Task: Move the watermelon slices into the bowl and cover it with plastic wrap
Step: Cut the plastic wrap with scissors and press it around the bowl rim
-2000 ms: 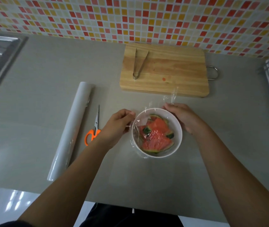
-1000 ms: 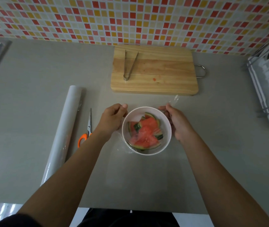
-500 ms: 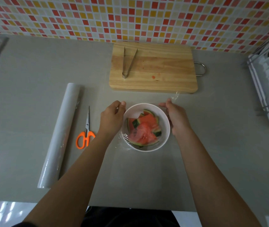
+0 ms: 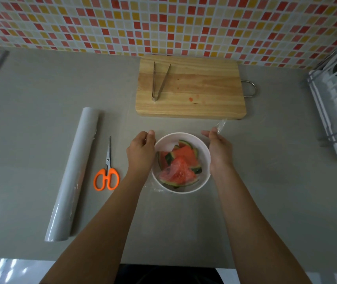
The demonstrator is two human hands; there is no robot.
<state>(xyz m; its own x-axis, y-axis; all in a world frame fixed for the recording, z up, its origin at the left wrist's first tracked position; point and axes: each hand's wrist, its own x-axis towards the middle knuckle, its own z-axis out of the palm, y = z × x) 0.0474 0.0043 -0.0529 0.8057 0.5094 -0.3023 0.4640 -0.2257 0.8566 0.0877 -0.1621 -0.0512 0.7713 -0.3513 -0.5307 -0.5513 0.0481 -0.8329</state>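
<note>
Watermelon slices (image 4: 178,167) lie piled in the white bowl (image 4: 184,138) on the grey countertop (image 4: 276,191), with clear plastic wrap (image 4: 221,124) draped loosely over them.

From the left: a roll of wrap (image 4: 72,173) lies flat, with orange-handled scissors (image 4: 107,178) just beside it. The left hand (image 4: 142,152) sits against the bowl's left rim, fingers curled and thumb tip meeting forefinger; whether film is between them cannot be told. Behind the bowl, metal tongs (image 4: 159,80) rest on a wooden cutting board (image 4: 204,95). The right hand (image 4: 219,149), at the right rim, pinches a crumpled corner of the plastic wrap between thumb and fingers. A white dish rack (image 4: 335,111) stands far right.
</note>
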